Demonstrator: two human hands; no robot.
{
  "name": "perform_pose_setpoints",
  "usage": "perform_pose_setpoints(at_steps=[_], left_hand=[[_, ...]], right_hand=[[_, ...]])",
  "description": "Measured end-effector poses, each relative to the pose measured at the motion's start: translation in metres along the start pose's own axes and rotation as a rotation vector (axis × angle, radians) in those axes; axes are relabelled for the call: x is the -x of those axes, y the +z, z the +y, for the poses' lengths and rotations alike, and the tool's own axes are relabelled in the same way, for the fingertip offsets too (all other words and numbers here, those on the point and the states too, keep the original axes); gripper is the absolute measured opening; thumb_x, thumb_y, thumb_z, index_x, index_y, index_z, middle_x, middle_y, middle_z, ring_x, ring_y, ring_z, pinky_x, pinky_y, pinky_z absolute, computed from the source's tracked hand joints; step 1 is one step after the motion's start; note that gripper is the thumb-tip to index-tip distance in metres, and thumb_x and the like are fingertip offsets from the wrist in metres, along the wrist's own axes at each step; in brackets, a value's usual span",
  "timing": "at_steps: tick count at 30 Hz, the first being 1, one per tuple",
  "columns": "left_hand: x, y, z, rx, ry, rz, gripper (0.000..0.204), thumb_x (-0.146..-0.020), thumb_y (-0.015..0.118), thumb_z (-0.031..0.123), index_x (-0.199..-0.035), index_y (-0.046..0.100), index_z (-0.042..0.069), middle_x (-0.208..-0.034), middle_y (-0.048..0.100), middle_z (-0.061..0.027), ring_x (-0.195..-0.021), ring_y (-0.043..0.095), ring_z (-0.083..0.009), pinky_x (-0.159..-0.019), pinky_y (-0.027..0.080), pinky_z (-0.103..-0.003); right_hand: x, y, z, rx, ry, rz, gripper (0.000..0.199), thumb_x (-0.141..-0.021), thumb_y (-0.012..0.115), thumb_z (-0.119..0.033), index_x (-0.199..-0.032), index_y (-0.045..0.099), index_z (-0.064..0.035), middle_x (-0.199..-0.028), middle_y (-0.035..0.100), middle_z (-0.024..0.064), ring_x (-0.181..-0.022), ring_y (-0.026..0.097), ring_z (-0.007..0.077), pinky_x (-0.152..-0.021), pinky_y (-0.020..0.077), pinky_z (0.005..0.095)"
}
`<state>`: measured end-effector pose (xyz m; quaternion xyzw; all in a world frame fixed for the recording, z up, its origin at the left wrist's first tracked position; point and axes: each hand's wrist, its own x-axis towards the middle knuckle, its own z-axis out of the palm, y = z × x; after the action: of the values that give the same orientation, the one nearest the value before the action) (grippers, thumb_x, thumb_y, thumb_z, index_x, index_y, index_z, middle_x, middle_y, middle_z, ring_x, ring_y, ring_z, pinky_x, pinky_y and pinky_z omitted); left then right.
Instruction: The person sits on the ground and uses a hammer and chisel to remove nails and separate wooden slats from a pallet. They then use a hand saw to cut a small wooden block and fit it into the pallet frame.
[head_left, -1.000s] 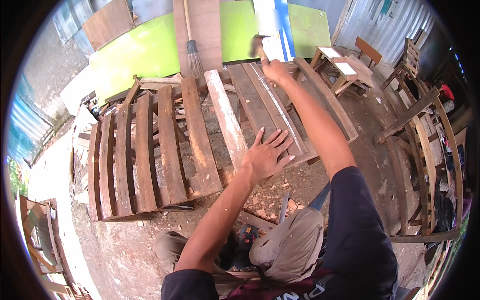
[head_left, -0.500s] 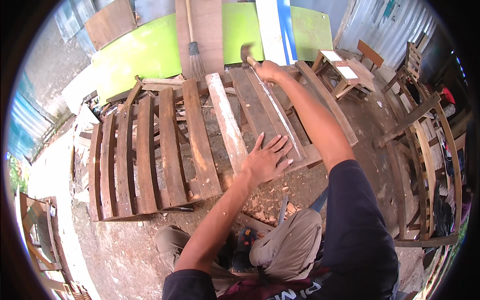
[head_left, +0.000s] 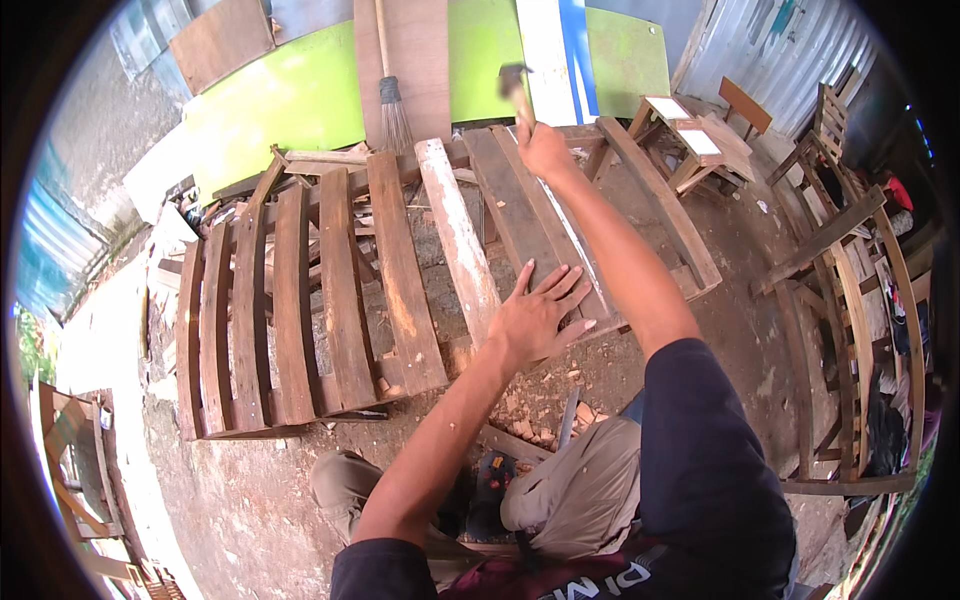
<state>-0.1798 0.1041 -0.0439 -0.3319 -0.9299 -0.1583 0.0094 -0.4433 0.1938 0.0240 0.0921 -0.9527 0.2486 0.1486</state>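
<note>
The right hand [head_left: 545, 150] grips a hammer [head_left: 513, 85] by its handle, raised above the far edge of the wooden frame [head_left: 400, 290], while the left hand [head_left: 535, 320], fingers spread wide, presses flat on a stiff, seemingly heavy plank [head_left: 525, 225] near its near end.

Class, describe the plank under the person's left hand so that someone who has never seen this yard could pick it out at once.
Start at the large slatted wooden frame lying on the dirt before the green boards. To its right, separate dark planks run away from the person. The left hand lies flat on the dark grey weathered plank, just right of the pale, chalky plank, its lighter neighbour.
</note>
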Motion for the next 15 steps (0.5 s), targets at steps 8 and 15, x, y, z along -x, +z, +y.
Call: perform_pose_setpoints(at_steps=[8,15], left_hand=[[-0.001,-0.002,0.000,0.016,0.015,0.035,0.061,-0.105,0.028,0.052,-0.155,0.035,0.018,-0.162,0.032,-0.0045,-0.151,0.024,-0.0212,-0.125,0.007,-0.053],[-0.001,0.004,-0.001,-0.007,0.023,0.052,0.055,-0.106,0.024,0.044,-0.155,0.036,0.020,-0.163,0.028,-0.0009,-0.151,0.023,-0.0195,-0.125,0.007,-0.053]], right_hand=[[-0.003,-0.013,0.010,0.021,0.136,-0.237,0.084,-0.101,0.027,-0.062,-0.095,0.070,0.0099,-0.090,0.070,0.0302,-0.089,0.069,0.0405,-0.085,0.0529,0.0489],[0.030,-0.066,0.033,-0.259,0.113,-0.143,0.072,-0.102,0.038,-0.058,-0.072,0.063,0.0029,-0.056,0.058,0.0112,-0.053,0.061,0.0246,-0.053,0.0499,0.0390]])
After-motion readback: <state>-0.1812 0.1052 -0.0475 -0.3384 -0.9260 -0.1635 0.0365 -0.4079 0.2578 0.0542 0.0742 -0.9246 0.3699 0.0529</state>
